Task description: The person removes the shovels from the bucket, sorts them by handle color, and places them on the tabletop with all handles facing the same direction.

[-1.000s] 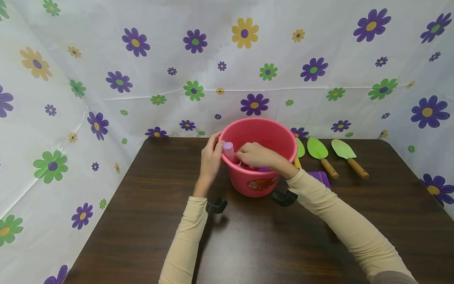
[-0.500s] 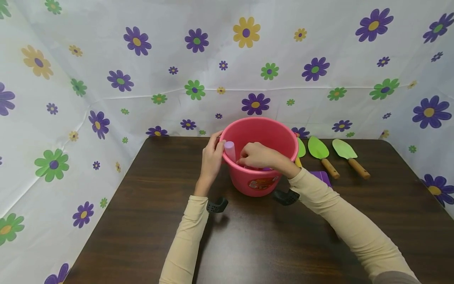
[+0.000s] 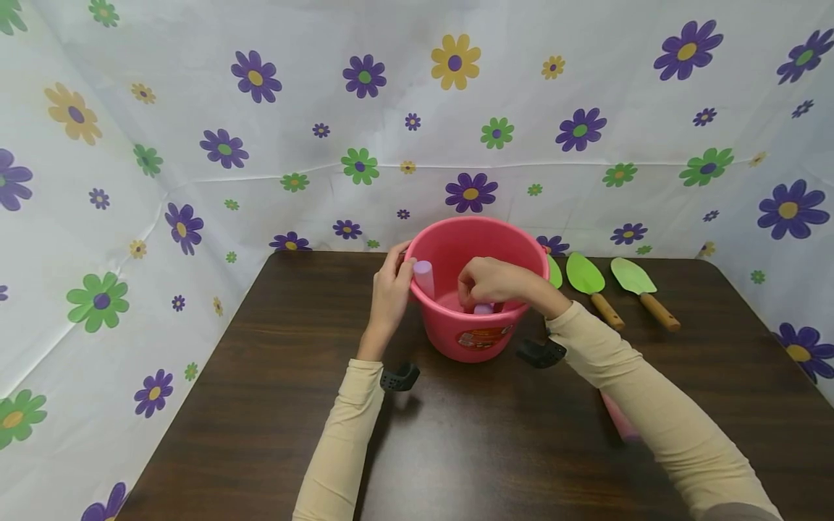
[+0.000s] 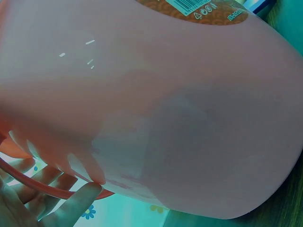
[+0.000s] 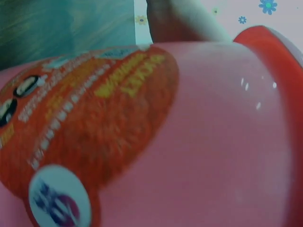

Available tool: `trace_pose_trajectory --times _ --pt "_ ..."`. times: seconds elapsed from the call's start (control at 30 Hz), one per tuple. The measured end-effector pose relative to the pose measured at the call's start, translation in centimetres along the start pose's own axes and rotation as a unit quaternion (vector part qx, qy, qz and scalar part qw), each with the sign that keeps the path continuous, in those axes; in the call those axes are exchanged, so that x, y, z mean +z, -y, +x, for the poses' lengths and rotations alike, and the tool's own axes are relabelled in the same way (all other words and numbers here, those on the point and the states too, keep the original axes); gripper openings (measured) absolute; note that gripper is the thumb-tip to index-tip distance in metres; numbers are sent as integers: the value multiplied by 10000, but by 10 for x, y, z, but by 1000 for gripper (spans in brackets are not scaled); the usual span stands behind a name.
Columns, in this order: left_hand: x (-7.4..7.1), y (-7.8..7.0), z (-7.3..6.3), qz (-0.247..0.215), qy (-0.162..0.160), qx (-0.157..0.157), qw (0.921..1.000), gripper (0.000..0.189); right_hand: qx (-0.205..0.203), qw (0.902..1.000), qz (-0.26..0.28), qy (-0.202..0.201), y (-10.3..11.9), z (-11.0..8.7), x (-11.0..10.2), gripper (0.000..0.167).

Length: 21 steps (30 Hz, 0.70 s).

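Note:
A pink bucket (image 3: 449, 336) with a red label stands upright near the table's back edge. My left hand (image 3: 389, 289) grips its left side, thumb at the rim; in the left wrist view the fingers (image 4: 42, 177) lie by a thin red curved band. Inside the bucket, my right hand (image 3: 491, 281) has curled fingers pointing down over the front wall. A lilac rounded end (image 3: 483, 309) shows right below it, and I cannot tell whether the fingers grip it. A lilac-pink handle (image 3: 424, 278) leans against the bucket's left inner wall. The bucket wall (image 5: 213, 142) fills most of the right wrist view.
Two green hand trowels with wooden handles (image 3: 607, 311) (image 3: 659, 311) lie right of the bucket. Another green blade (image 3: 554, 273) peeks out beside it. A pink handle (image 3: 619, 420) lies partly under the right sleeve (image 3: 625, 383). A flowered sheet (image 3: 287, 137) hangs behind the table.
My right hand has moved to the right inside the bucket, and the lilac end shows below it. The right sleeve now covers the purple item on the table and uncovers the pink handle. Left hand stays.

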State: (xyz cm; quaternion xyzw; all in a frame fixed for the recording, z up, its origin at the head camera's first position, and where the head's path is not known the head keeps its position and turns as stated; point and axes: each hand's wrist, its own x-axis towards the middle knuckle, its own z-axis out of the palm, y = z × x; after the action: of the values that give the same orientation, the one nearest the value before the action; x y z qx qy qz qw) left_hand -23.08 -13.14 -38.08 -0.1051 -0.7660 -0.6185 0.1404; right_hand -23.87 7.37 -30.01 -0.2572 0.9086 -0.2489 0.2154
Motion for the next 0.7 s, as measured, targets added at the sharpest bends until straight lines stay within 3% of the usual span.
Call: trace_pose_trajectory --times 0.33,0.53,0.7 --pt "0 1 -1 -14 -14 6 10000 44 345 9992 -113 181 -9 -7 -11 22" --pt "1 1 -1 -49 -10 -23 10000 45 281 9987 -1 415 -14 -9 -14 26" --pt "1 0 0 -42 1 -5 10000 44 150 9979 34 631 -17 -11 -17 21"
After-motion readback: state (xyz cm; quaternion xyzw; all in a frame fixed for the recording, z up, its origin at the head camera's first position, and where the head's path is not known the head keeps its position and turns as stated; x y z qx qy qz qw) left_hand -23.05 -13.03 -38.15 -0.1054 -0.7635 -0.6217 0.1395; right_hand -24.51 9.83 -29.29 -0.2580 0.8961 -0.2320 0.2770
